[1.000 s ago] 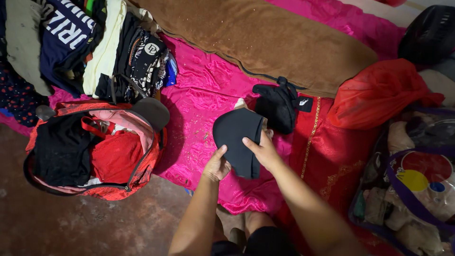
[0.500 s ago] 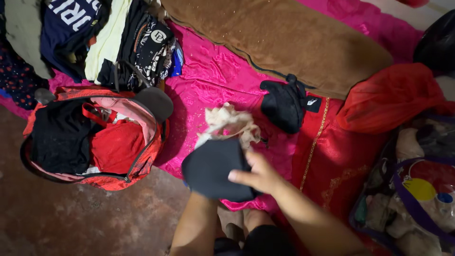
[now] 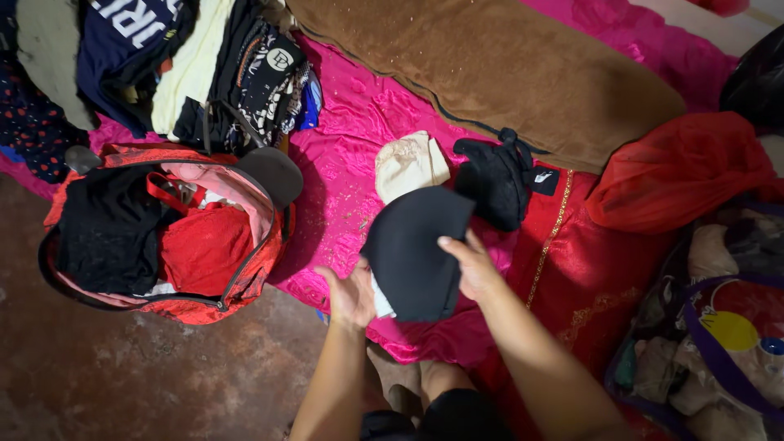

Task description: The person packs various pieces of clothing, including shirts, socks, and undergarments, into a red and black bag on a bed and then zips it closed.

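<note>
A person's two bare hands hold a black padded cloth piece (image 3: pixel 416 249) above a bright pink sheet (image 3: pixel 351 155) spread on the floor. The right hand (image 3: pixel 472 268) grips the piece's right edge, thumb on top and fingers curled under. The left hand (image 3: pixel 353 296) lies palm up with fingers spread beneath the lower left edge, where a strip of white lining shows.

Just beyond the black piece, a cream cloth piece (image 3: pixel 408 163) lies flat on the pink sheet, its near edge touching or slipping under the black one; which is hard to tell. Beside it on the right sits a bunched black garment (image 3: pixel 496 180), lying against the lower edge of a long brown blanket (image 3: pixel 490 65).

To the left, an open red backpack (image 3: pixel 155 237) rests half on the pink sheet's edge and half on the bare brown floor (image 3: pixel 122 376), with black and red clothes inside. Between the backpack and the hands runs a strip of uncovered pink sheet. A pile of folded clothes (image 3: pixel 188 65) sits behind the backpack.

To the right, a red cloth with gold trim (image 3: pixel 572 269) overlaps the pink sheet, with a red bag (image 3: pixel 678 171) above it and a clear zip bag with purple edging (image 3: pixel 719 343) at the frame's right edge.
</note>
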